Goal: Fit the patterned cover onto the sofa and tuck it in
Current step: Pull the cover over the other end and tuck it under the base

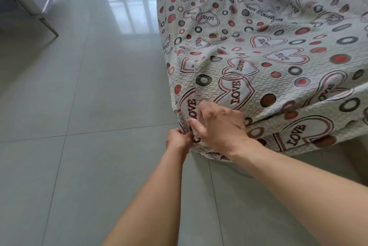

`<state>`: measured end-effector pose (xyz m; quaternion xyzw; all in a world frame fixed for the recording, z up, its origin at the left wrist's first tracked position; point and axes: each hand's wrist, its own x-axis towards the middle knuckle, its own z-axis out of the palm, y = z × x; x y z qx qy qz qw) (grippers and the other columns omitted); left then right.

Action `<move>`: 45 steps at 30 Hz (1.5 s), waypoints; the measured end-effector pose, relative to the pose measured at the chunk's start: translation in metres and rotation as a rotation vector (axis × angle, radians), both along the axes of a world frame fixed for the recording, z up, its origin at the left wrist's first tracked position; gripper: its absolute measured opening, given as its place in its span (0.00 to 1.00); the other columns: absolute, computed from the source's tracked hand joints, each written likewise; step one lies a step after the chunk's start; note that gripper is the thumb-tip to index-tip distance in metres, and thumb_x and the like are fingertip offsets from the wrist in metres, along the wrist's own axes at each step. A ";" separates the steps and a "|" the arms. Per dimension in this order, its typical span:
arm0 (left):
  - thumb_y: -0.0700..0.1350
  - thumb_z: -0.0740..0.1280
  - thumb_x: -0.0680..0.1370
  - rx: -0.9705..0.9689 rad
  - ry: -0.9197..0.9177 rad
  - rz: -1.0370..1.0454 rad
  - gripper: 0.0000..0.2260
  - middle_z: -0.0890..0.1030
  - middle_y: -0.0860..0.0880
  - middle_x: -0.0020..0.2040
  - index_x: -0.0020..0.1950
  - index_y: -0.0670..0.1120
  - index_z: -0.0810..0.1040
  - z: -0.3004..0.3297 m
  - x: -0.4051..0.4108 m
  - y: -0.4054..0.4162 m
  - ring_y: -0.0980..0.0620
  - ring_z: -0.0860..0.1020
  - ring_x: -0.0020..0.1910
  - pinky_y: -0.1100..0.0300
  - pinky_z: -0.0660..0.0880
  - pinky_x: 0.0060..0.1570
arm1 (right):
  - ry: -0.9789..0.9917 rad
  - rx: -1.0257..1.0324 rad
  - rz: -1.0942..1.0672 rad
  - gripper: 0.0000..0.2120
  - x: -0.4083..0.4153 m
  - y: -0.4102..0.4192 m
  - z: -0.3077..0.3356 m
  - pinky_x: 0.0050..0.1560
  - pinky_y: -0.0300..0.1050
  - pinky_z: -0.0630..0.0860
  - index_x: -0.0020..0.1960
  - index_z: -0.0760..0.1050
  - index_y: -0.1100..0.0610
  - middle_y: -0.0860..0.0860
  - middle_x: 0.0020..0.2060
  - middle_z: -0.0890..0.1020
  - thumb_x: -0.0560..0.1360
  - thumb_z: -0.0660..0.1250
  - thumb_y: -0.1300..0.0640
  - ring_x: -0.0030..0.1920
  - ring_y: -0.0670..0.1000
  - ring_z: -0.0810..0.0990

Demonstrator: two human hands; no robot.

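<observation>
Grey floor tiles lie beside the cover; at its lower corner, left hand pinches the hem, right hand grasps a fold.

A patterned cover fills the right side of the view, draped over a sofa that is almost wholly hidden beneath it. The fabric is cream with a quilted, bubbly texture, printed with outlined hearts reading "LOVE" and red and black rings and dots. It lies loose and wrinkled, with folds running toward its lower left corner, which hangs down near the floor. The lower edge slopes up to the right.
</observation>
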<state>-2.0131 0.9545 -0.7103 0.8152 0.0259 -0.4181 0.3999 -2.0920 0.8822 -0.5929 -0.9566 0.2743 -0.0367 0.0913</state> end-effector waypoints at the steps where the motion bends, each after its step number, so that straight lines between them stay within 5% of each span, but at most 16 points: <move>1: 0.47 0.69 0.74 -0.032 -0.005 0.007 0.08 0.80 0.46 0.37 0.38 0.46 0.76 0.004 0.004 -0.002 0.50 0.74 0.31 0.58 0.75 0.35 | 0.004 0.017 -0.022 0.15 0.004 -0.002 0.000 0.43 0.46 0.71 0.48 0.64 0.51 0.50 0.48 0.81 0.78 0.54 0.39 0.47 0.54 0.80; 4: 0.46 0.66 0.77 -0.238 0.144 0.141 0.07 0.79 0.48 0.37 0.40 0.46 0.76 0.021 0.027 -0.006 0.51 0.75 0.35 0.56 0.74 0.37 | -0.011 0.058 -0.114 0.18 0.018 -0.010 0.003 0.43 0.48 0.72 0.54 0.63 0.54 0.52 0.43 0.83 0.78 0.54 0.39 0.44 0.56 0.82; 7: 0.59 0.56 0.81 -0.406 0.339 0.330 0.18 0.78 0.51 0.34 0.44 0.47 0.76 0.031 0.066 -0.022 0.54 0.74 0.32 0.61 0.69 0.34 | 0.004 0.046 -0.134 0.20 0.031 -0.013 0.000 0.41 0.47 0.73 0.57 0.60 0.55 0.53 0.41 0.83 0.78 0.54 0.39 0.42 0.56 0.82; 9: 0.65 0.60 0.77 -0.423 0.356 0.327 0.24 0.80 0.49 0.37 0.48 0.44 0.78 0.038 0.089 -0.036 0.52 0.78 0.34 0.59 0.75 0.37 | 0.017 -0.013 -0.131 0.21 0.037 -0.014 -0.002 0.40 0.47 0.71 0.58 0.60 0.56 0.53 0.43 0.83 0.78 0.55 0.39 0.43 0.56 0.83; 12: 0.55 0.70 0.75 -0.456 0.353 0.319 0.19 0.84 0.43 0.45 0.53 0.40 0.79 0.030 0.105 -0.047 0.45 0.82 0.40 0.47 0.80 0.48 | 0.051 -0.062 -0.138 0.21 0.038 -0.012 -0.001 0.37 0.46 0.69 0.59 0.61 0.56 0.53 0.43 0.83 0.78 0.55 0.39 0.44 0.57 0.83; 16: 0.49 0.70 0.76 -0.328 0.217 0.426 0.11 0.80 0.42 0.41 0.42 0.43 0.73 -0.004 0.091 -0.034 0.47 0.77 0.39 0.54 0.75 0.38 | 0.068 -0.115 -0.088 0.19 0.034 -0.004 -0.005 0.32 0.43 0.66 0.58 0.65 0.56 0.53 0.35 0.83 0.77 0.60 0.43 0.35 0.56 0.83; 20: 0.49 0.74 0.72 -0.228 0.209 0.431 0.13 0.80 0.41 0.43 0.42 0.42 0.75 -0.027 0.083 -0.035 0.46 0.77 0.40 0.53 0.75 0.43 | 0.022 -0.273 -0.068 0.19 0.026 -0.001 -0.023 0.27 0.36 0.59 0.50 0.76 0.57 0.49 0.23 0.78 0.64 0.74 0.49 0.19 0.53 0.77; 22: 0.50 0.74 0.72 -0.195 0.178 0.357 0.13 0.81 0.41 0.45 0.41 0.44 0.74 -0.021 0.086 -0.042 0.45 0.78 0.42 0.52 0.77 0.46 | -0.027 -0.242 -0.042 0.19 0.021 0.003 -0.029 0.27 0.36 0.59 0.55 0.75 0.55 0.47 0.28 0.81 0.67 0.72 0.50 0.23 0.51 0.79; 25: 0.54 0.70 0.75 -0.163 0.199 0.217 0.14 0.77 0.46 0.40 0.49 0.45 0.76 -0.006 0.089 -0.038 0.50 0.72 0.32 0.60 0.69 0.32 | -0.101 -0.135 -0.018 0.23 0.014 0.003 -0.031 0.28 0.40 0.69 0.61 0.71 0.55 0.48 0.38 0.82 0.69 0.72 0.53 0.33 0.51 0.82; 29: 0.47 0.63 0.80 -0.292 0.251 0.127 0.08 0.79 0.47 0.41 0.55 0.45 0.76 0.008 0.059 -0.017 0.54 0.73 0.33 0.62 0.68 0.32 | -0.189 -0.052 0.102 0.28 -0.020 -0.001 -0.045 0.37 0.50 0.79 0.67 0.66 0.57 0.52 0.46 0.79 0.70 0.71 0.63 0.40 0.54 0.80; 34: 0.43 0.62 0.80 -0.344 -0.003 0.136 0.08 0.83 0.52 0.48 0.55 0.47 0.78 0.001 -0.014 0.013 0.52 0.80 0.50 0.57 0.76 0.50 | -0.170 -0.183 0.179 0.18 -0.096 -0.011 -0.071 0.53 0.51 0.70 0.57 0.68 0.54 0.54 0.51 0.76 0.69 0.68 0.62 0.50 0.56 0.76; 37: 0.34 0.64 0.76 -0.406 0.005 0.211 0.14 0.81 0.53 0.48 0.58 0.47 0.75 0.004 -0.050 0.024 0.52 0.78 0.48 0.61 0.75 0.47 | -0.128 -0.284 0.091 0.22 -0.130 -0.021 -0.080 0.53 0.53 0.65 0.58 0.71 0.55 0.55 0.52 0.77 0.66 0.72 0.60 0.53 0.56 0.74; 41: 0.35 0.71 0.73 -0.563 0.092 0.289 0.24 0.76 0.53 0.57 0.66 0.49 0.69 0.008 -0.083 0.015 0.49 0.80 0.53 0.55 0.78 0.52 | -0.017 -0.329 0.068 0.28 -0.144 -0.045 -0.073 0.53 0.54 0.62 0.58 0.76 0.58 0.56 0.53 0.77 0.59 0.78 0.56 0.55 0.57 0.70; 45: 0.31 0.73 0.70 -0.478 -0.043 0.301 0.22 0.79 0.43 0.50 0.61 0.43 0.71 0.002 -0.085 0.014 0.51 0.80 0.42 0.62 0.79 0.46 | 0.006 -0.419 0.149 0.17 -0.129 -0.055 -0.071 0.46 0.51 0.63 0.50 0.79 0.56 0.54 0.43 0.79 0.61 0.75 0.61 0.46 0.58 0.75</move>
